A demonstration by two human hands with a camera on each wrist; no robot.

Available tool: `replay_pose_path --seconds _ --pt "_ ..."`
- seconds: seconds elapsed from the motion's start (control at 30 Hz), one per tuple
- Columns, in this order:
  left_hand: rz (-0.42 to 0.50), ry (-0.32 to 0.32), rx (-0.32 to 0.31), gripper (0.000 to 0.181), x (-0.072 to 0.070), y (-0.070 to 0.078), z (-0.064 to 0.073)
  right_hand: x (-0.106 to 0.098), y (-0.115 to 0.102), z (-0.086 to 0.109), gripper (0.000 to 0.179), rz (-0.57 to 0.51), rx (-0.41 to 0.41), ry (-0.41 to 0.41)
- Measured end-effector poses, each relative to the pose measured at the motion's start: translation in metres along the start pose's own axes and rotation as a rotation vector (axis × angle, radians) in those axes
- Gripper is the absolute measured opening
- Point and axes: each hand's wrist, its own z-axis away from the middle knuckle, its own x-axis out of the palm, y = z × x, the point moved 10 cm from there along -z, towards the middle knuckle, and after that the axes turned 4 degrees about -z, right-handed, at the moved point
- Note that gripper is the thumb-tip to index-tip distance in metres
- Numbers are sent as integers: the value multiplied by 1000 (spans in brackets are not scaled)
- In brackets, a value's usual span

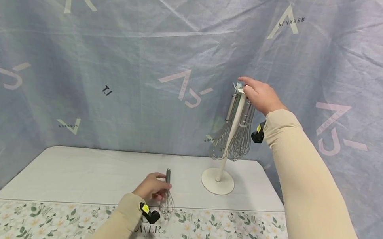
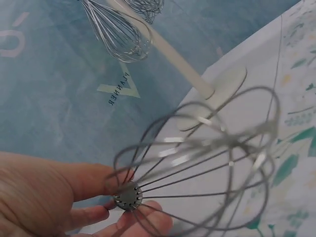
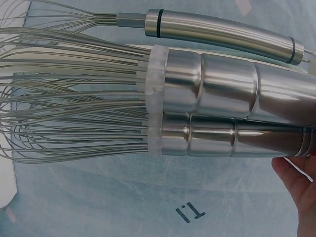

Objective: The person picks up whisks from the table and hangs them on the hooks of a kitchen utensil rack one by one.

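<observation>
My left hand pinches a small wire whisk by its handle, above the front of the table. In the left wrist view its wire loops spread out from the fingertips, pointing away from the palm. At the top of a cream stand, my right hand grips the upper end of a whisk with a ridged steel handle. A fingertip shows under that handle; the other fingers are mostly hidden. Close beside it hangs a thicker ridged whisk, and a slimmer smooth-handled whisk hangs across the pole.
The stand's round base rests toward the back right of the white table. A floral strip with printed lettering crosses the table's front. Behind everything hangs a blue-grey printed curtain.
</observation>
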Motion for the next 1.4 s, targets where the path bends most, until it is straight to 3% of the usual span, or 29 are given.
replay_pose_path --seconds 0.33,0.67,1.4 --pt "-45 33 34 61 -7 28 0 -1 2 -1 59 -2 -4 17" --pt "-50 28 106 61 -14 79 3 -2 3 -1 59 6 8 31" --pt "3 56 160 67 -25 170 8 -3 -1 1 55 16 2 50"
